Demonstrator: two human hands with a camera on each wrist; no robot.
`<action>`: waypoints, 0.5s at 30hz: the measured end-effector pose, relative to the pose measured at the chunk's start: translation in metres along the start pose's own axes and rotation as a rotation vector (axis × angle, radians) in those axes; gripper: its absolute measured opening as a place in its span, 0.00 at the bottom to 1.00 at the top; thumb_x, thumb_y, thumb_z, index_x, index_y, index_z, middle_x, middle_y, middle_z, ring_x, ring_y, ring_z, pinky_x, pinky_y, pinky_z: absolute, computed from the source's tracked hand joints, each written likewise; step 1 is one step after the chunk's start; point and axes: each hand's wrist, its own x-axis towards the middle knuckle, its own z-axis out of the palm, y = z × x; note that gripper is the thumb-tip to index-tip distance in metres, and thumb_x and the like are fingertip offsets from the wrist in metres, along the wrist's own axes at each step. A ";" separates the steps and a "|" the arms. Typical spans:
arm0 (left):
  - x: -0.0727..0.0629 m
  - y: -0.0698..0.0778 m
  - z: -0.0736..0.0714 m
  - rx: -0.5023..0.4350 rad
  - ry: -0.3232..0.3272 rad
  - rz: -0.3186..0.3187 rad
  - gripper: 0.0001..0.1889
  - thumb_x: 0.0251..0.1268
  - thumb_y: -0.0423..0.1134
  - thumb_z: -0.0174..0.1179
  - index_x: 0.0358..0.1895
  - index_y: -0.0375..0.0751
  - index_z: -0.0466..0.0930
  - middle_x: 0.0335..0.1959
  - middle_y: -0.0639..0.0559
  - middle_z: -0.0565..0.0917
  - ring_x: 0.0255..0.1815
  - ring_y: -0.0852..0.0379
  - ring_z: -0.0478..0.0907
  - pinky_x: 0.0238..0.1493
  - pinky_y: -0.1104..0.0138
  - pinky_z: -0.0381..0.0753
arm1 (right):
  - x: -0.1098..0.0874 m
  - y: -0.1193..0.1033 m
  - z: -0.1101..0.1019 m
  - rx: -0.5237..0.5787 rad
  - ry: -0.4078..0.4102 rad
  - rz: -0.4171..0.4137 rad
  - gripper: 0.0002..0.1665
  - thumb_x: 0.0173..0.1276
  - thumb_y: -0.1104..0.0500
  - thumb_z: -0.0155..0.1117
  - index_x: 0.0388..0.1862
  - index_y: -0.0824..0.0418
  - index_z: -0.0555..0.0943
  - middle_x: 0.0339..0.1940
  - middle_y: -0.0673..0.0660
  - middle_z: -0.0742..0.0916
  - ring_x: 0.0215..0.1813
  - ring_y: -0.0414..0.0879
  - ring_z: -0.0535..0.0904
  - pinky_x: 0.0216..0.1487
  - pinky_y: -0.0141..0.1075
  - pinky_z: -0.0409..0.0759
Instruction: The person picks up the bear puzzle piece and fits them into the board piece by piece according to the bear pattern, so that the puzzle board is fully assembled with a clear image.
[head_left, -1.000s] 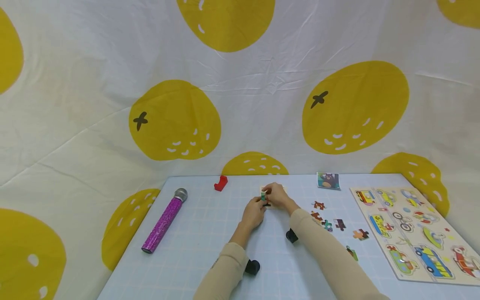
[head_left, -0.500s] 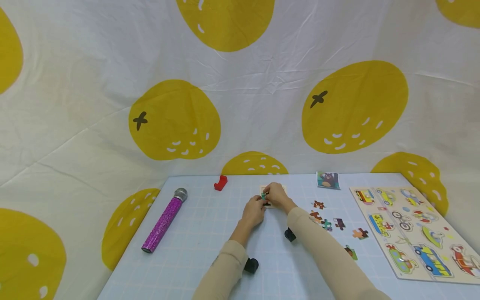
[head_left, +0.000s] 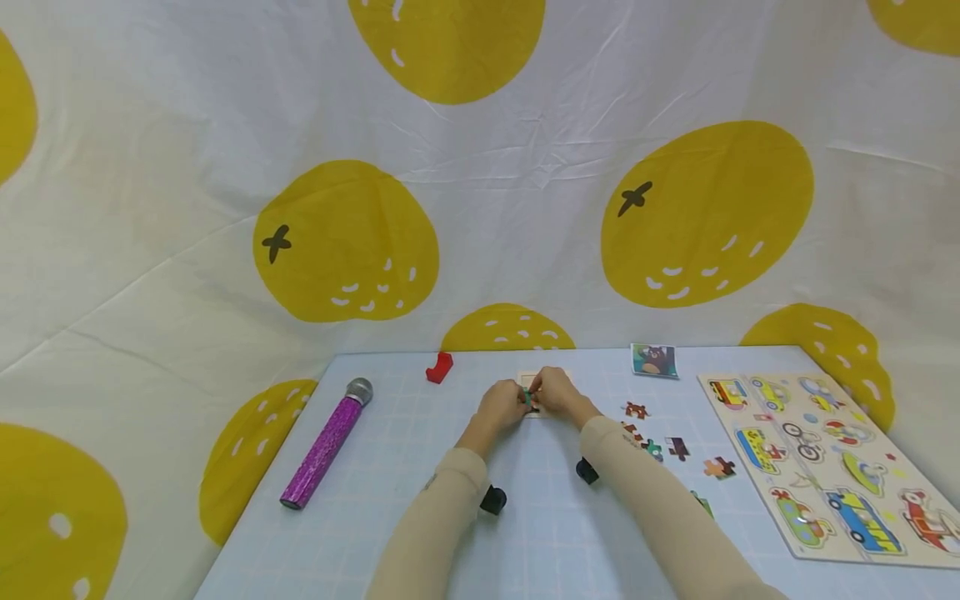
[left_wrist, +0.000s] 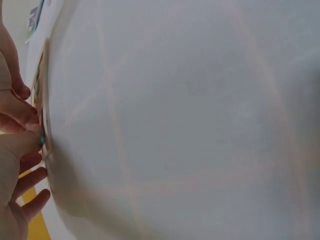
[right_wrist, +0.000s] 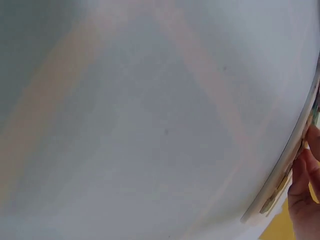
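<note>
In the head view a small teal jigsaw puzzle piece (head_left: 527, 397) sits between the fingertips of both hands, mostly covered by them. My left hand (head_left: 502, 406) pinches it from the left, while my right hand (head_left: 557, 392) has its fingertips at its upper right side. Beneath them lies a small pale wooden puzzle tray (head_left: 527, 379), with dark parts showing inside. The left wrist view catches the tray's edge (left_wrist: 46, 90) side-on, the fingers of both hands meeting over it. In the right wrist view, right-hand fingers (right_wrist: 300, 182) touch pieces lying along the tray (right_wrist: 257, 210).
Several loose puzzle pieces (head_left: 677, 448) lie right of the right forearm. A bear picture card (head_left: 654, 361) is at the back edge. A large vehicle puzzle board (head_left: 813, 517) covers the right side. Left are a purple glitter microphone (head_left: 324, 450) and a red curved block (head_left: 439, 367).
My left hand has shifted slightly up and closed further over the teal piece, its forearm swinging left. The piece, upright earlier, now sits lower. The right hand stays nearly in place.
</note>
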 end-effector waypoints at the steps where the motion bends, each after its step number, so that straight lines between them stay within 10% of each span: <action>1: 0.001 -0.001 0.000 -0.002 -0.004 -0.005 0.09 0.56 0.40 0.67 0.35 0.37 0.85 0.33 0.50 0.82 0.36 0.55 0.78 0.40 0.67 0.78 | 0.000 0.000 0.000 -0.007 0.000 0.002 0.06 0.58 0.71 0.64 0.34 0.68 0.86 0.37 0.61 0.87 0.50 0.57 0.80 0.54 0.46 0.77; 15: -0.001 -0.010 0.001 0.232 -0.019 0.210 0.10 0.64 0.42 0.61 0.40 0.40 0.85 0.48 0.47 0.81 0.48 0.52 0.78 0.51 0.64 0.78 | -0.012 0.003 -0.007 -0.097 -0.070 -0.102 0.12 0.60 0.73 0.60 0.41 0.70 0.85 0.41 0.61 0.82 0.49 0.57 0.78 0.53 0.45 0.77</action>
